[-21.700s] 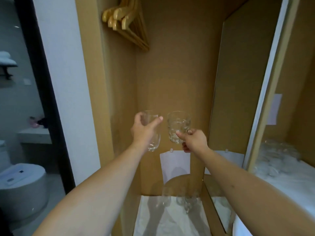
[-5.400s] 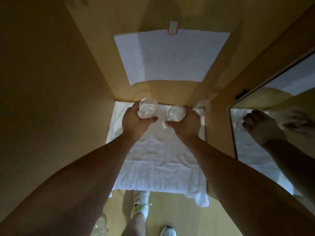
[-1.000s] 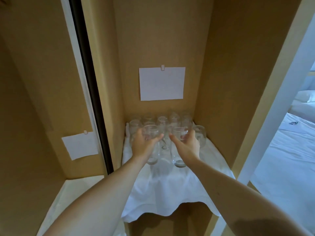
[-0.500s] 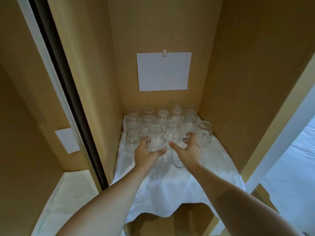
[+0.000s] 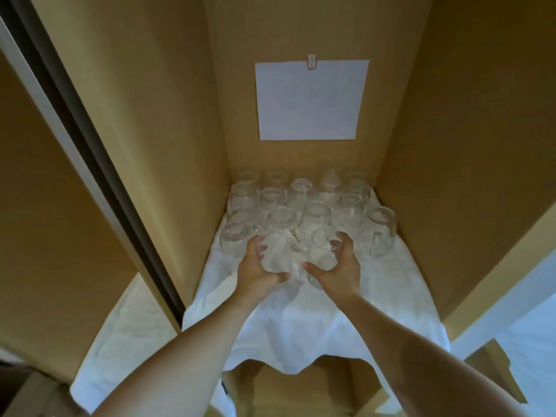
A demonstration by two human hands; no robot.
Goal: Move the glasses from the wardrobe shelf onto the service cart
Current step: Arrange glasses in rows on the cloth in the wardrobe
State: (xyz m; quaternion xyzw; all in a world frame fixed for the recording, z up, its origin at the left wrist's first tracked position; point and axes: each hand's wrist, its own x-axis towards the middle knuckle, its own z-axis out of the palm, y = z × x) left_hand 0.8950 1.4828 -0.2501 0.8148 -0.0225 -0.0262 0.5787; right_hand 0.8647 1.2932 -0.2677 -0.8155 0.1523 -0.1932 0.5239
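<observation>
Two hands, left (image 5: 258, 266) and right (image 5: 340, 266), each wrap one glass (image 5: 275, 251) at centre frame; lift straight up, clear of the crowded glasses (image 5: 301, 200) behind.

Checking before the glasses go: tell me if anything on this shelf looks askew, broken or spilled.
Nothing broken or spilled. The white cloth is rumpled and sags unevenly over the shelf's front edge. One glass stands apart to the right of the cluster. Each hand, left and right, grips a front glass.
</observation>
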